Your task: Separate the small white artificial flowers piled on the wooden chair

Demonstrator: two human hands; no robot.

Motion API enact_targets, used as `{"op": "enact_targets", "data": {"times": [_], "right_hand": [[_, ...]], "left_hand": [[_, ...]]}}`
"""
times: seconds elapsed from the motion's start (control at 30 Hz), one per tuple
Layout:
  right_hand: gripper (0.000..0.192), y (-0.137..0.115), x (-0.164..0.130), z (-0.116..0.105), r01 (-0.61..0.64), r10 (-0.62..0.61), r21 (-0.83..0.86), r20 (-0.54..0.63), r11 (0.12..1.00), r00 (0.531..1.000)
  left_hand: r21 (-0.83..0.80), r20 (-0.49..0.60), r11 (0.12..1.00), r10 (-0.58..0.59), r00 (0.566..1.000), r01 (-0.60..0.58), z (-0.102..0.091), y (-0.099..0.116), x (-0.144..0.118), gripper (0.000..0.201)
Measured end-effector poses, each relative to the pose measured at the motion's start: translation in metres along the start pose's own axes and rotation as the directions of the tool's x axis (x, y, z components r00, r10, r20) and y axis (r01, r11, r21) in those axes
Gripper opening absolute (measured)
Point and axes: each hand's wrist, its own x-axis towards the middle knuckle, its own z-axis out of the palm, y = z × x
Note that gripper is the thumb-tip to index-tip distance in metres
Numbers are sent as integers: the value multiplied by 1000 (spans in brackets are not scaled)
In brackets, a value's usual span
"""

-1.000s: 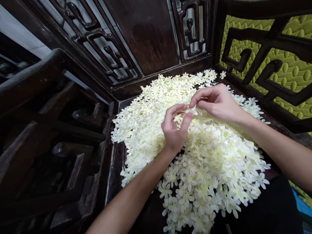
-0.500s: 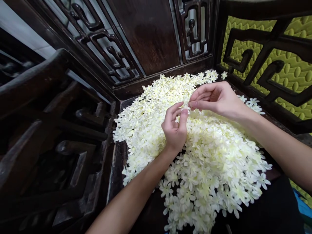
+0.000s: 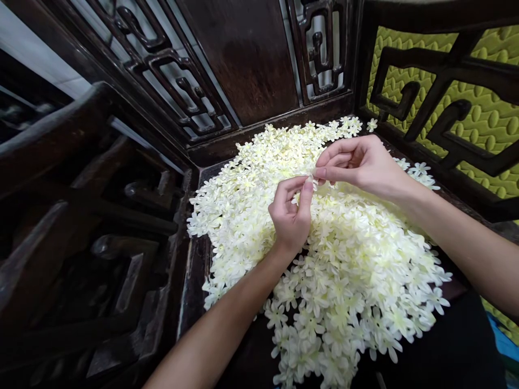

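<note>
A big heap of small cream-white fabric flowers (image 3: pixel 344 270) covers a dark wooden seat (image 3: pixel 194 259). Over the middle of the heap my left hand (image 3: pixel 290 216) and my right hand (image 3: pixel 359 165) meet fingertip to fingertip. Between them they pinch one small white flower (image 3: pixel 311 179); most of it is hidden by the fingers. My left thumb and forefinger close on it from below, my right thumb and forefinger from the upper right.
A carved dark wooden backrest (image 3: pixel 243 65) rises behind the heap and a carved armrest (image 3: pixel 441 97) stands to the right, with green quilted fabric (image 3: pixel 486 119) behind it. More dark wooden furniture (image 3: pixel 81 216) fills the left side.
My hands have come closer together, the left rising slightly to meet the right. The flower, spread open between the fingers a second ago, is now pinched tight by both hands.
</note>
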Motion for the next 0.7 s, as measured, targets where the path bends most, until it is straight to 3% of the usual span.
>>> {"op": "enact_targets", "data": {"times": [0.47, 0.7], "right_hand": [[20, 3, 1, -1, -22, 21, 25, 29, 999, 999], [14, 2, 0, 0, -8, 11, -43, 72, 999, 997]], "left_hand": [[9, -16, 999, 50, 999, -50, 0, 1, 1, 14], [-13, 11, 999, -39, 999, 39, 1, 4, 1, 19]]}}
